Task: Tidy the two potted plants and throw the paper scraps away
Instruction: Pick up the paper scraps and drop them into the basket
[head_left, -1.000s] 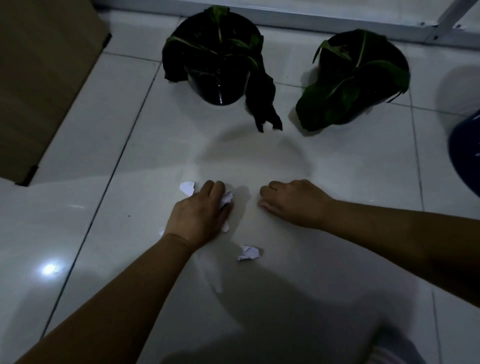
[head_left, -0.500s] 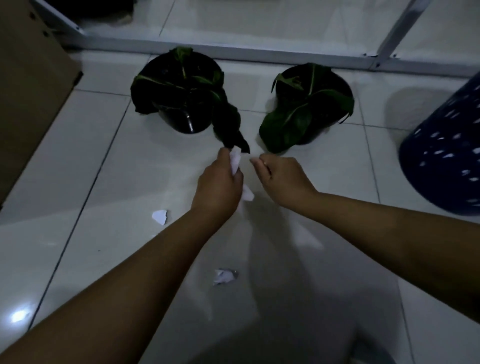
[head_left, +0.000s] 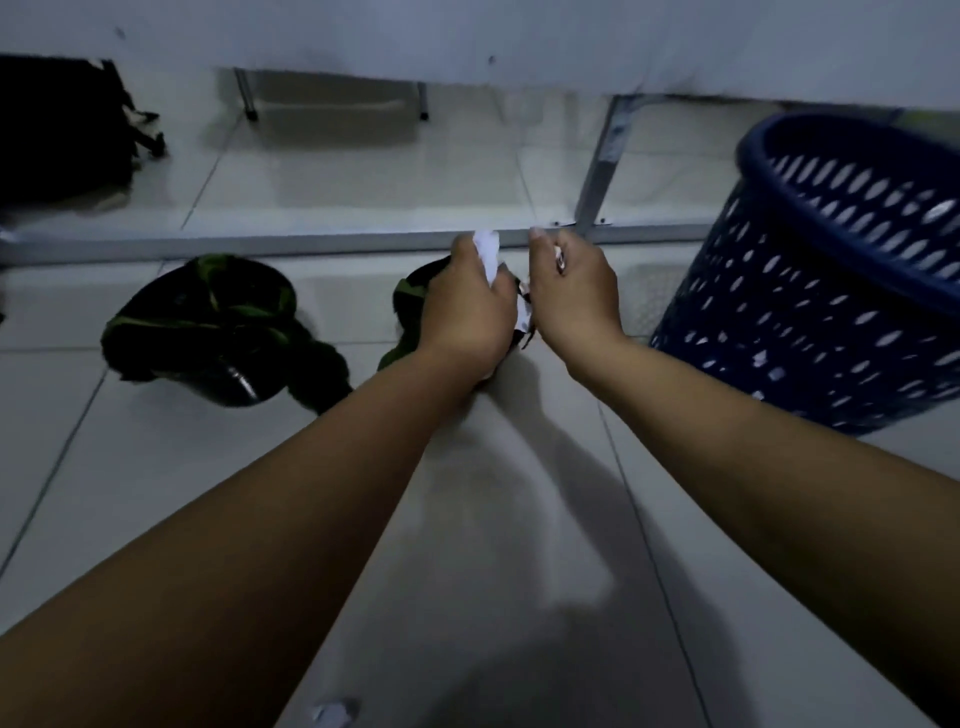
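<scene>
- Paper scraps are split between floor and hands: one crumpled scrap (head_left: 332, 713) lies loose on the tiled floor (head_left: 182, 467) at the bottom edge, near the left forearm and well behind both hands.
- Farther left and back, the left potted plant (head_left: 218, 332) sits on the tiles, with the second plant (head_left: 410, 301) just beside it, mostly hidden behind the left hand.
- The left hand (head_left: 467, 312) is curled closed around a white wad of paper (head_left: 488, 254) that pokes out above the fist.
- The right hand (head_left: 571, 291) is also closed, pinching a small scrap (head_left: 558, 255); how much it holds I cannot tell.
- The blue perforated basket (head_left: 841, 291) stands to the right of both hands, its open mouth tilted toward the camera. The right hand is nearer to it, so dropping the paper looks like a sideways carry to the right and over the rim.
- No brand, label or readable writing shows anywhere.
</scene>
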